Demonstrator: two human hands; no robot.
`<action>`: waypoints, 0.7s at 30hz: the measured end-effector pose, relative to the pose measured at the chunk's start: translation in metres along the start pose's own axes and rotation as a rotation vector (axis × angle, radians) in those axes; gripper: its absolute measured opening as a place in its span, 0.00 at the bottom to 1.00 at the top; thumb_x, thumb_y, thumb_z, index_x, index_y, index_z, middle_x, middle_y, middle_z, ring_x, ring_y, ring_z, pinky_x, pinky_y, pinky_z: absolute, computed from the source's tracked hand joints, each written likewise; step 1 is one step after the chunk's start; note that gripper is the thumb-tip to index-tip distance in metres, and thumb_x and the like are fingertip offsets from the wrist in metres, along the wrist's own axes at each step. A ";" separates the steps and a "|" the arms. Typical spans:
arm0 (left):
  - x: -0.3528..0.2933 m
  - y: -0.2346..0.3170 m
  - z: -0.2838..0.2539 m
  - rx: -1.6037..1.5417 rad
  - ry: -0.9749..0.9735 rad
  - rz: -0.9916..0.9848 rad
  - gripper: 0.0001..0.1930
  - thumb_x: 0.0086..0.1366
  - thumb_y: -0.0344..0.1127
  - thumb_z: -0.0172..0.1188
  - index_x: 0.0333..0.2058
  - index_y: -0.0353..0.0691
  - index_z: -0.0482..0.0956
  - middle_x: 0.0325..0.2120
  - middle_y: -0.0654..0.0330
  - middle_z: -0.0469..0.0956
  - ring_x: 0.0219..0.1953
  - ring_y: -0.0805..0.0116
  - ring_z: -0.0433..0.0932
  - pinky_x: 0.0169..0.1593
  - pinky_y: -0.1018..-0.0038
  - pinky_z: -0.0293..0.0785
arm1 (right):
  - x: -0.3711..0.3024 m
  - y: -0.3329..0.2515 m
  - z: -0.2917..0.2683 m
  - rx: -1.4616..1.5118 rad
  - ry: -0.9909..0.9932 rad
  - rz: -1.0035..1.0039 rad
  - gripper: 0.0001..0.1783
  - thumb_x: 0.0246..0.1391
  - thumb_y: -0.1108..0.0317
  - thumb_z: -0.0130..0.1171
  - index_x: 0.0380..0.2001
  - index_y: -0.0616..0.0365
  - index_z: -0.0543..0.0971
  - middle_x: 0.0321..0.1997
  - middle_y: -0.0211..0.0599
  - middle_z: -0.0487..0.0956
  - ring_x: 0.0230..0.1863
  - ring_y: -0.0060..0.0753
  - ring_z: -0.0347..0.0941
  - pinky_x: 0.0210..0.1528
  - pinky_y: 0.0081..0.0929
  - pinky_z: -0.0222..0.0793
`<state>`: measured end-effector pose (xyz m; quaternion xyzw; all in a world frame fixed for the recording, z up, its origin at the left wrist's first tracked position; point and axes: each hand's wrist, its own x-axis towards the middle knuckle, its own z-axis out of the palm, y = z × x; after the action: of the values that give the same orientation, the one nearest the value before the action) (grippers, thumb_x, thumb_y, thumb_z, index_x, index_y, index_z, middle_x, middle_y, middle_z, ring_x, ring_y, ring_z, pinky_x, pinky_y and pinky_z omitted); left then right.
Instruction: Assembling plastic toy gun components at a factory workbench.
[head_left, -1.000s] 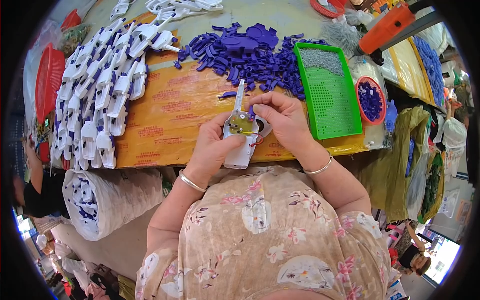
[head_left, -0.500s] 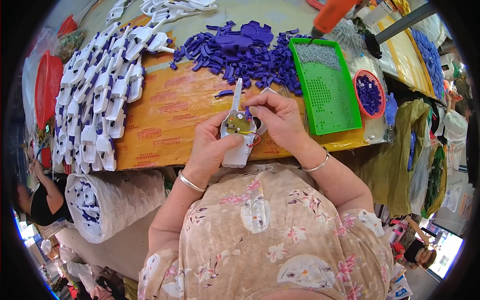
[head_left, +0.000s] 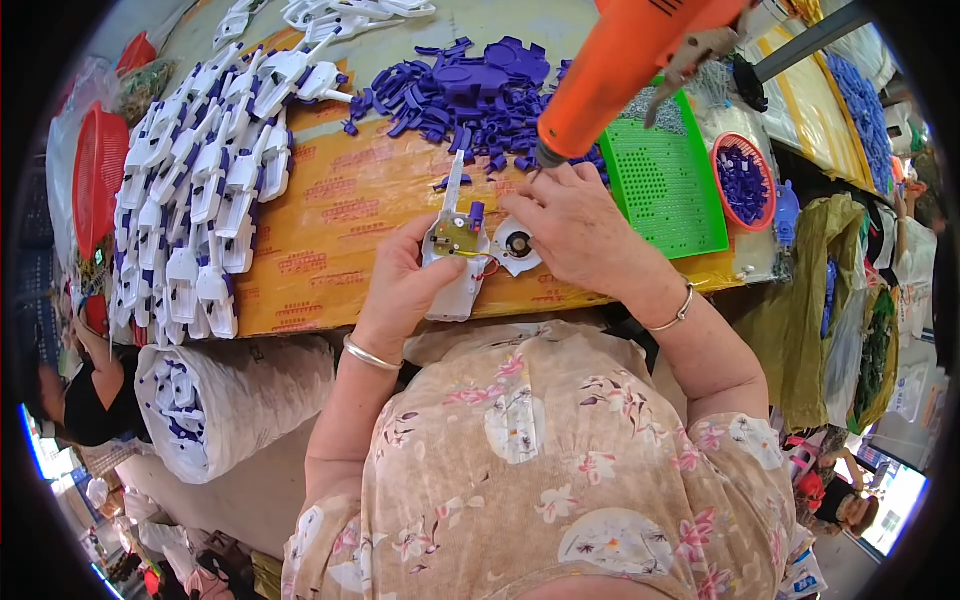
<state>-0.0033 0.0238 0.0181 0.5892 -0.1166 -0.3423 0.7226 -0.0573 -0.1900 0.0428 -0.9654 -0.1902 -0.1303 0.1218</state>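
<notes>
My left hand [head_left: 405, 275] grips a white plastic toy housing [head_left: 452, 302], its thumb along the open half and its narrow stem pointing away from me. Inside the housing lies a green circuit board [head_left: 456, 236] with yellow and red wires. A small purple part [head_left: 477, 214] stands upright at the board's right edge. Beside it is a white cover with a round black speaker [head_left: 518, 245], close to my right hand [head_left: 580, 228]. My right fingers are bent together at the tip of an orange electric screwdriver [head_left: 600, 80]; whatever they pinch is hidden.
A heap of purple plastic parts [head_left: 470, 95] lies beyond my hands. The green tray [head_left: 685, 225] of screws and a red basket [head_left: 745, 190] with purple pieces stand to the right. Rows of white housings [head_left: 205, 190] cover the left, beside a white sack [head_left: 250, 400].
The orange screwdriver has come down toward me. My right hand has left the purple part on the housing and moved up and right to the screwdriver's tip, uncovering the speaker cover.
</notes>
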 end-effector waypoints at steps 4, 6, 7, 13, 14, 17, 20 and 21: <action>-0.001 0.001 0.000 0.042 0.008 0.008 0.20 0.53 0.20 0.55 0.48 0.31 0.71 0.36 0.58 0.79 0.36 0.74 0.79 0.42 0.78 0.74 | -0.003 0.003 -0.002 -0.070 -0.061 0.037 0.11 0.37 0.73 0.55 0.30 0.61 0.74 0.27 0.42 0.74 0.36 0.44 0.69 0.37 0.40 0.60; -0.001 0.004 0.002 0.119 0.029 0.082 0.16 0.53 0.22 0.54 0.42 0.33 0.74 0.33 0.62 0.78 0.33 0.79 0.76 0.38 0.81 0.73 | -0.003 0.001 -0.011 0.045 -0.253 0.144 0.09 0.39 0.71 0.57 0.26 0.61 0.70 0.28 0.43 0.73 0.30 0.44 0.73 0.32 0.37 0.66; -0.001 0.004 0.003 0.119 0.030 0.082 0.16 0.53 0.22 0.54 0.42 0.33 0.74 0.33 0.62 0.78 0.33 0.79 0.76 0.38 0.81 0.73 | -0.004 0.001 -0.014 0.046 -0.253 0.142 0.09 0.39 0.71 0.57 0.26 0.61 0.70 0.28 0.43 0.73 0.30 0.44 0.73 0.32 0.37 0.66; -0.001 0.001 0.014 0.123 0.172 0.216 0.15 0.54 0.21 0.54 0.42 0.32 0.73 0.33 0.62 0.78 0.33 0.78 0.76 0.37 0.80 0.73 | -0.011 -0.015 -0.004 0.296 -0.069 0.457 0.10 0.44 0.69 0.56 0.28 0.65 0.72 0.17 0.46 0.71 0.21 0.47 0.71 0.26 0.37 0.67; 0.000 -0.001 0.015 0.105 0.208 0.226 0.16 0.54 0.21 0.54 0.43 0.32 0.72 0.33 0.62 0.78 0.33 0.77 0.76 0.38 0.79 0.73 | -0.011 -0.017 -0.002 0.382 0.029 0.498 0.10 0.47 0.68 0.56 0.27 0.65 0.71 0.17 0.46 0.72 0.22 0.46 0.73 0.25 0.39 0.66; 0.003 -0.004 0.019 0.012 0.227 0.225 0.17 0.54 0.20 0.53 0.45 0.32 0.71 0.34 0.60 0.78 0.34 0.75 0.77 0.38 0.78 0.74 | -0.012 -0.018 0.010 0.731 0.191 0.656 0.10 0.50 0.67 0.56 0.27 0.64 0.71 0.18 0.39 0.73 0.22 0.36 0.73 0.23 0.36 0.65; 0.006 -0.009 0.021 -0.092 0.222 0.212 0.19 0.53 0.20 0.53 0.46 0.32 0.71 0.36 0.59 0.77 0.35 0.74 0.77 0.40 0.77 0.74 | -0.014 -0.019 0.023 1.108 0.288 0.759 0.10 0.51 0.67 0.57 0.32 0.62 0.72 0.21 0.29 0.72 0.21 0.21 0.68 0.21 0.25 0.62; 0.007 -0.011 0.022 -0.124 0.233 0.210 0.19 0.52 0.19 0.53 0.46 0.31 0.70 0.37 0.59 0.77 0.36 0.73 0.77 0.41 0.77 0.75 | -0.012 -0.021 0.023 1.218 0.321 0.748 0.11 0.51 0.67 0.57 0.35 0.62 0.72 0.24 0.26 0.71 0.21 0.15 0.65 0.21 0.20 0.61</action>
<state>-0.0143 0.0019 0.0125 0.5638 -0.0718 -0.2007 0.7979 -0.0716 -0.1688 0.0216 -0.6959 0.1335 -0.0912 0.6997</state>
